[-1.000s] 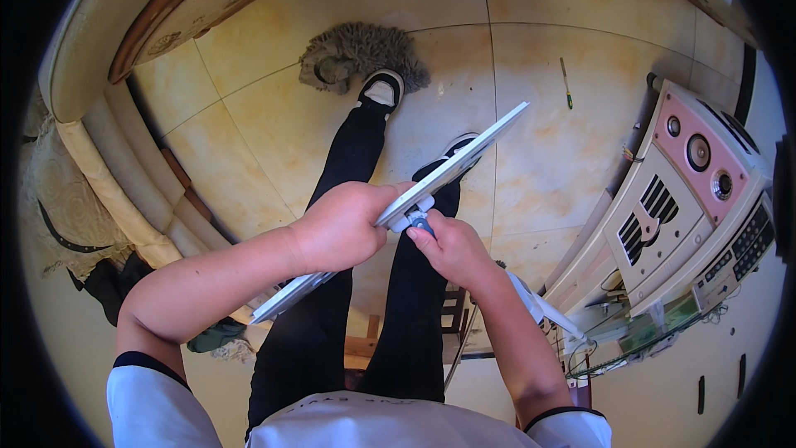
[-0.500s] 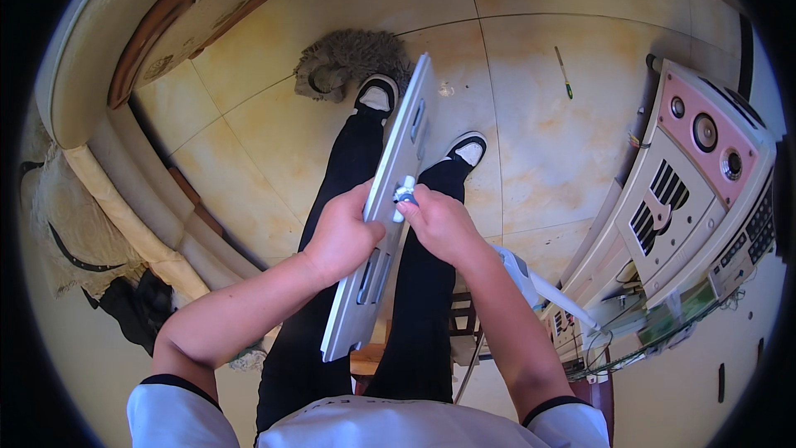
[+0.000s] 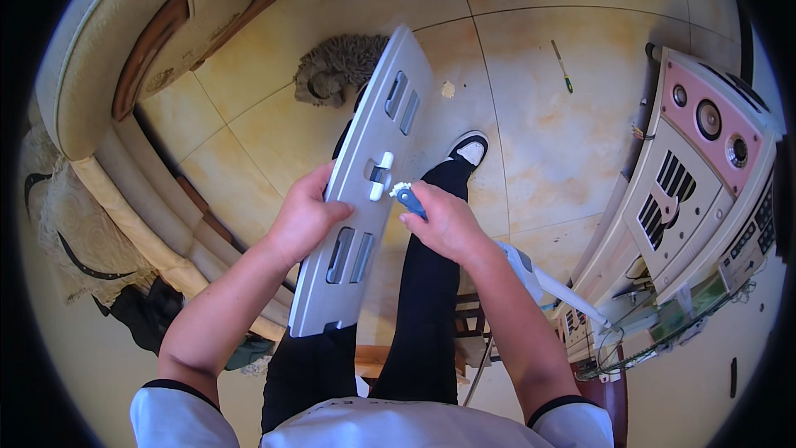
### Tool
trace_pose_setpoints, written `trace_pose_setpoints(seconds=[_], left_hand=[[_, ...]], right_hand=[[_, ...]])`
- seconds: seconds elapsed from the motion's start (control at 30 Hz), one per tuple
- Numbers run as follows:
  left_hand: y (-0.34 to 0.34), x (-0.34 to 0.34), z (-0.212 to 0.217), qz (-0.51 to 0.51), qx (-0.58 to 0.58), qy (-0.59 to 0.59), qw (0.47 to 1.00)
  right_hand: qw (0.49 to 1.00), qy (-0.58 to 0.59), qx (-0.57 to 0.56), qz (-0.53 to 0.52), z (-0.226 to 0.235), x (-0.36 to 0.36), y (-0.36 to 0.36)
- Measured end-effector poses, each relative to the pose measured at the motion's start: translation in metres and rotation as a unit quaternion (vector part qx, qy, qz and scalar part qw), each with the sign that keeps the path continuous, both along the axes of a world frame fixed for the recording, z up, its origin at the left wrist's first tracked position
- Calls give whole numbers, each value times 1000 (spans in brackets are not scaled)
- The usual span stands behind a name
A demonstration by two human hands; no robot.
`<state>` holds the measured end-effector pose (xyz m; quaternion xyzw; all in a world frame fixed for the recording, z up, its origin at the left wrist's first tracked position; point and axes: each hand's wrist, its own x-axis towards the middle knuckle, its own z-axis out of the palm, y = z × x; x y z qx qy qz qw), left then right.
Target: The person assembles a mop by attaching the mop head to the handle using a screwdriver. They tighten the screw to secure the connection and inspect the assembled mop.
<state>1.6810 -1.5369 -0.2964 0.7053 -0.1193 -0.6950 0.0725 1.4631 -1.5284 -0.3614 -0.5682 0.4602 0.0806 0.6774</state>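
A flat grey mop plate [image 3: 365,220] with slots and a white clip [image 3: 377,191] at its middle stands tilted before me. My left hand [image 3: 300,216] grips its left edge, thumb on the slotted face and the other fingers hidden behind. Between the thumb and fingers of my right hand [image 3: 449,222] is a small blue-grey piece with a round hole [image 3: 410,201]. Whitish, crumbly-looking bits cover its tip, close to the clip; whether it touches the plate I cannot tell.
A shaggy grey mop pad [image 3: 332,66] lies on the tiled floor, with a thin green-handled tool [image 3: 563,66] farther right. A sofa [image 3: 137,162] lines the left side. On the right stand a pink-and-white speaker cabinet [image 3: 692,145] and a white pole [image 3: 572,299].
The mop plate has turned to show more of its slotted face and shifted left with my left hand. My right hand's blue-grey piece now sits away from the plate's middle.
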Motion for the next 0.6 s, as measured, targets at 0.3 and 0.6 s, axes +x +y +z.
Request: trace_pose_setpoints(seconds=[0.3,0.6], left_hand=[[-8,-4,1,-24,-13,19,999],[-15,-2,2,-77,-31,27,996]], right_hand=[[999,-18,0,-51,7,-1,4],[991,-36,-17,-129,7,-1,7]])
